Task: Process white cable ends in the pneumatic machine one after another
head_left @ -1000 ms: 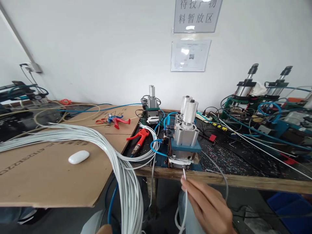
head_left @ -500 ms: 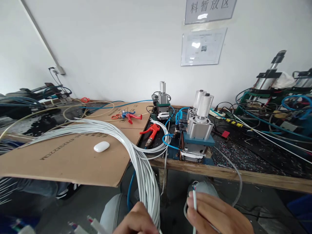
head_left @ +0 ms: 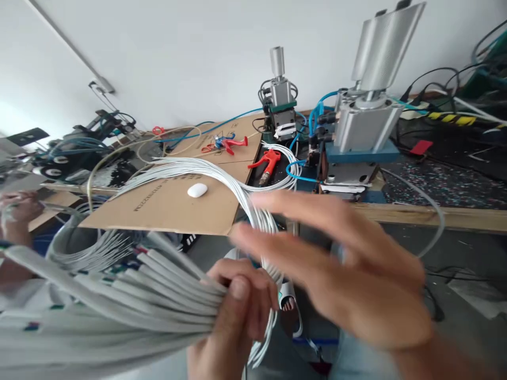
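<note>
**Right hand off the single cable, left hand up with the bundle**

Head view. Gone from the right hand (head_left: 356, 285) is the single white cable it pinched half a second ago; the hand now sweeps across the middle of the frame, blurred, fingers spread, nothing visibly held, so its grip reads as open. The left hand (head_left: 233, 311) has risen from the bottom edge and is closed around the white cable bundle (head_left: 130, 306), whose stripped ends fan toward the lower left. The bundle's other run arcs over the cardboard sheet (head_left: 170, 206) on the counter (head_left: 435, 216), beside a white mouse (head_left: 197, 190). The camera has dipped and moved in: the pneumatic press (head_left: 362, 121) now looms large at upper right. Judgement: one cable appears finished at the press, and the right hand is crossing toward the bundle. Another person's hand (head_left: 18, 208) shows at far left.
</note>
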`<state>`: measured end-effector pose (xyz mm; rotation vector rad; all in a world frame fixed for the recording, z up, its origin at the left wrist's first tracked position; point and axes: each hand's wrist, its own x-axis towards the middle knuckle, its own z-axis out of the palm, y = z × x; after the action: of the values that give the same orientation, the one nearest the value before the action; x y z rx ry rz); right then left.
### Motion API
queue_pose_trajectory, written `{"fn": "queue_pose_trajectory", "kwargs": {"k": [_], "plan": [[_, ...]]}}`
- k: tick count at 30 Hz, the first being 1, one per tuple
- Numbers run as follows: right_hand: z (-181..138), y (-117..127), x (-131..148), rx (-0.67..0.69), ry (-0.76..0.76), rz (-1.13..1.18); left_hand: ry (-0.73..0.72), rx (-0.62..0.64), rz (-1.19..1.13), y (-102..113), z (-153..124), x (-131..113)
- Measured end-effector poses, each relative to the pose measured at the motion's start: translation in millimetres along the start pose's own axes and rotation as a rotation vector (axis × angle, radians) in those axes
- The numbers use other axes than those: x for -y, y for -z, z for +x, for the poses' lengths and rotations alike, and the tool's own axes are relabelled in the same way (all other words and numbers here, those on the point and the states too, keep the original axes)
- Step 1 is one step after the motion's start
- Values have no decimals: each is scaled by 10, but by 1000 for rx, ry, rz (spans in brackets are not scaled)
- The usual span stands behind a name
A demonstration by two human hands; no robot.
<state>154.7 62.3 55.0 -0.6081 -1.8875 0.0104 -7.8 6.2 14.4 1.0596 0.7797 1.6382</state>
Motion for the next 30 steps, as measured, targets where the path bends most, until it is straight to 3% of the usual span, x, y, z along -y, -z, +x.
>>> {"fn": "queue_pose_trajectory", "kwargs": {"k": [3, 6, 9, 11, 15, 20, 25, 30], "plan": [[-604, -165, -209, -101, -439, 83, -95, 19, -76, -28, 143, -139], [-1350, -552, -276, 335, -799, 464, -99, -30, -148, 3, 199, -195], [-1938, -979, -147, 406, -869, 647, -77, -53, -133, 21, 188, -192], [-2158, -1171, -58, 438, -934, 742, -79, -44, -116, 17, 177, -185], [-2295, -1267, -74, 528, -1060, 912, -96, -50, -88, -11, 185, -189], [-2298, -1098, -169, 582, -1145, 996, -100, -74, -75, -39, 180, -191], [-2272, -821, -132, 578, -1185, 907, -97, -80, -64, -43, 143, -179], [-2286, -606, -137, 583, -1137, 645, -81, -98, -63, -65, 150, -159]]}}
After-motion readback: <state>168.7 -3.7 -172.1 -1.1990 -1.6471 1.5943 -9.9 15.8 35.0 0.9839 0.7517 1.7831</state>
